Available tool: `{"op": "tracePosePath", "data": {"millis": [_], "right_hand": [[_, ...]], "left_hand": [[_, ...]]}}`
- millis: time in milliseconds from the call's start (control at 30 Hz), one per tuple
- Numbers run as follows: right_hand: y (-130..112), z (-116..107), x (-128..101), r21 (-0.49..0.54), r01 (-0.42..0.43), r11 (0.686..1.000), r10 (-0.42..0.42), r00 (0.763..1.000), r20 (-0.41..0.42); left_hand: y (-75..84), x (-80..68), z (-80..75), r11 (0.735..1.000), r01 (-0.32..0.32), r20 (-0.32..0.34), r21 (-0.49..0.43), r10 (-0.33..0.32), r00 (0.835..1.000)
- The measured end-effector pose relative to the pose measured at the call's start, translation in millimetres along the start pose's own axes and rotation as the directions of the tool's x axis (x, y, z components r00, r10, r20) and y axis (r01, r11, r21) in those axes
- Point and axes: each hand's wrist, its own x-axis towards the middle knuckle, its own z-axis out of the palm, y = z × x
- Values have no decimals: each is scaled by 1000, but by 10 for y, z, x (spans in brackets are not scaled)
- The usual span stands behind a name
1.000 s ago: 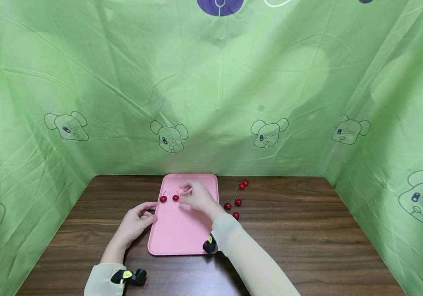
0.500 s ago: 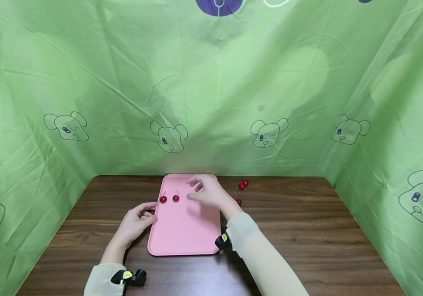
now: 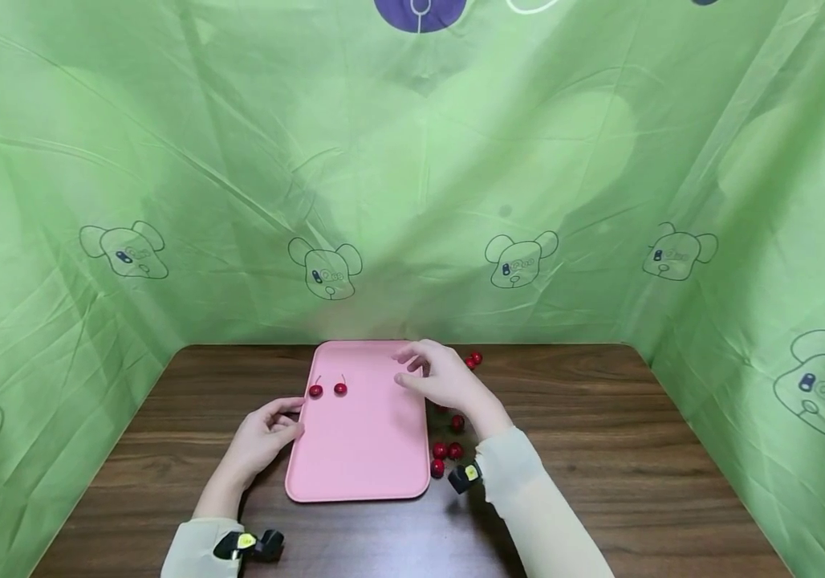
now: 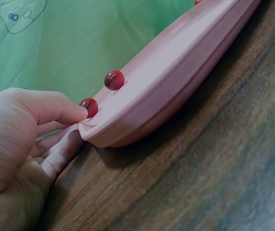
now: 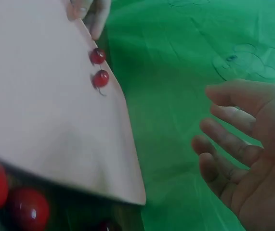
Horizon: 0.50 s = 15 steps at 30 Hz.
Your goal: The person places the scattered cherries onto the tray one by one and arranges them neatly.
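A green cloth (image 3: pixel 412 185) with little cartoon bear faces hangs all around a dark brown wooden table (image 3: pixel 600 466). A pink tray (image 3: pixel 362 449) lies flat in the middle of the table.

Two red cherries (image 3: pixel 328 389) with thin stems sit side by side on the tray, near its far left corner. In the left wrist view they show up just past the thumb, close to the tray's edge.

The left hand (image 3: pixel 264 440) rests on the table at the left side of the tray. Its thumb lies on top of the tray's rim and its fingers are curled under the rim, so it is pinching the edge of the tray. The rim bends up a tiny bit there.

The right hand (image 3: pixel 441 381) is up in the air over the far right corner of the tray. Its fingers are spread and loosely bent, and it holds nothing.

More cherries (image 3: pixel 449 449) lie on the table just beside the right edge of the tray, under the right arm. Two more small ones (image 3: pixel 473 360) sit farther back, just past the right hand. A small black camera with a yellow dot (image 3: pixel 465 476) is strapped to each wrist, over pale sleeves (image 3: pixel 528 498).
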Motion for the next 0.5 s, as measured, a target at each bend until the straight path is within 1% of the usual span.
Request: {"op": "tracePosePath", "data": {"millis": [133,300,400,500], "right_hand": [[82,-89,-131,11,7,1000,-6,999,-38],[161,-179,-260,24,37,999,-34,993,-109],[201,-211,-331,25,34,999,-30,989,-144],[262,-226,-400,28,20,999,-15,986,-166]], "left_hand": [[-25,5,2,1000,0,-3,5,0,1000],[-6,-6,11,1000,-24,-4,-5,24,1000],[7,-14,15,999,-35,-2,-13,35,999],[0,-13,18,999,-33,-9,-15,32,999]]}}
